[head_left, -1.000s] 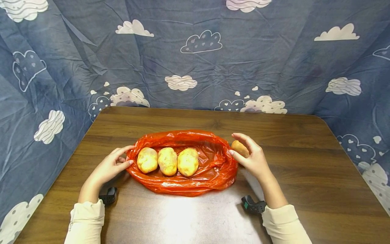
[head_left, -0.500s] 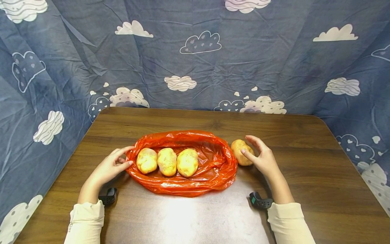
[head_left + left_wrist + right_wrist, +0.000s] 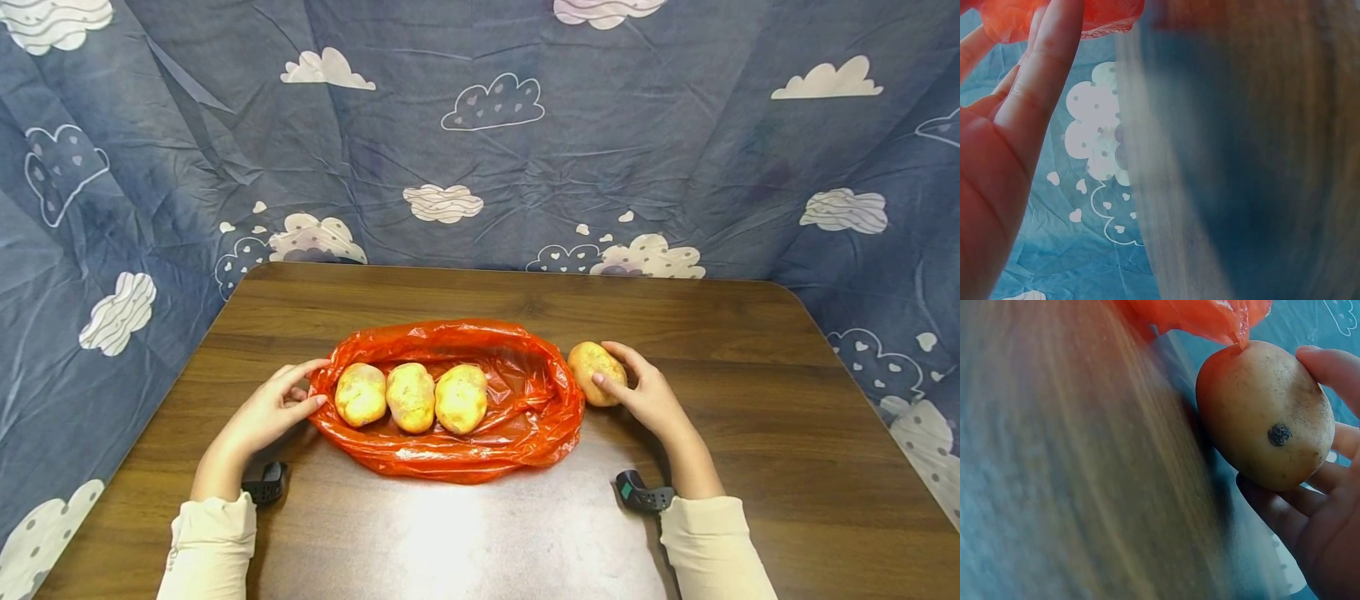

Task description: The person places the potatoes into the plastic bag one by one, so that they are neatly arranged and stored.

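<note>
A red plastic bag [image 3: 480,457] lies spread open on the table, its rim rolled into an oval. Three potatoes sit in a row in its left part: a left one [image 3: 362,395], a middle one [image 3: 411,398] and a right one [image 3: 461,400]. My left hand [image 3: 266,410] touches the bag's left rim, thumb and index finger apart, fairly straight in the left wrist view. Outside the bag's right end, my right hand [image 3: 647,398] grips another potato [image 3: 594,372] between thumb and fingers. A dark spot marks that potato [image 3: 1254,419] in the right wrist view, its side against the red plastic.
The wooden table [image 3: 750,400] extends around the bag and ends at a blue cloud-print cloth [image 3: 480,167]. A black wrist device [image 3: 266,483] shows under the left wrist, and a similar device [image 3: 642,493] by the right.
My right hand has left the bag's right rim, moved slightly right and closed its fingers around the potato there. My left hand stays at the left rim; the bag and its potatoes have kept still.
</note>
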{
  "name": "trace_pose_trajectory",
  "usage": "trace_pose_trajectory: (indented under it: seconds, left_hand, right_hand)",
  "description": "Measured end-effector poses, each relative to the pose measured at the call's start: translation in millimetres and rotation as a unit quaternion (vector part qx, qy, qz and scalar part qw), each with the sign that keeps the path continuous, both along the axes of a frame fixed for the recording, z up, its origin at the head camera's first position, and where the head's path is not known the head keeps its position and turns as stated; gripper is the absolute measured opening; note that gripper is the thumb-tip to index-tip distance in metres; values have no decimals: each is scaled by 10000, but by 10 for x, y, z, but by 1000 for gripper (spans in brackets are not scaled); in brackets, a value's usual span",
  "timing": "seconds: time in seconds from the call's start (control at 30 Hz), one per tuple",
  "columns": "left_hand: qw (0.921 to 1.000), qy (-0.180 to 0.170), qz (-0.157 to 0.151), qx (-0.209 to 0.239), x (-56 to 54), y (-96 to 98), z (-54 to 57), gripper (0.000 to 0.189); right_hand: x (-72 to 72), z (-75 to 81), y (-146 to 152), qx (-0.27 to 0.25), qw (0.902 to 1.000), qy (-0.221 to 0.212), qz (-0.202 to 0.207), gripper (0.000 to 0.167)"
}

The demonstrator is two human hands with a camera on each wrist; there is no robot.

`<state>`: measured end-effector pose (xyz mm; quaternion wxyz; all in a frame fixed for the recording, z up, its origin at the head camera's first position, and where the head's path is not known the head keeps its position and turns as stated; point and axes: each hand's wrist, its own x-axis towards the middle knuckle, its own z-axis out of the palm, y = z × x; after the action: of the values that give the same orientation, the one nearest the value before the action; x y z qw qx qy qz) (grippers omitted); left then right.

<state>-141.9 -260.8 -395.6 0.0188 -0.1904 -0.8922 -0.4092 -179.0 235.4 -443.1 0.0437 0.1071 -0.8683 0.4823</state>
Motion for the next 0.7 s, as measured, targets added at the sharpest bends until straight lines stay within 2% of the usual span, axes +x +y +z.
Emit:
trace_pose_trajectory:
  seconds: [0.13, 0.23, 0.3, 0.53, 0.7]
  left_hand:
    - [10000, -56, 13, -12, -77, -92, -174, 45]
    - [10000, -69, 23, -1, -92, -105, -202, 46]
    - [10000, -51, 25, 7, -77, -80, -169, 45]
    - [10000, -12, -31, 19, 50, 62, 114, 41]
    - [10000, -24, -58, 35, 65, 78, 155, 40]
  right_hand:
    - [4, 5, 3, 17, 10000, 14, -49, 51]
    - [7, 9, 1, -19, 9999, 59, -88, 50]
    - [10, 17, 2, -52, 9998, 112, -153, 50]
    - [26, 86, -14, -340, 9972, 520, -422, 48]
    - [97, 281, -120, -752, 9935, 682, -507, 48]
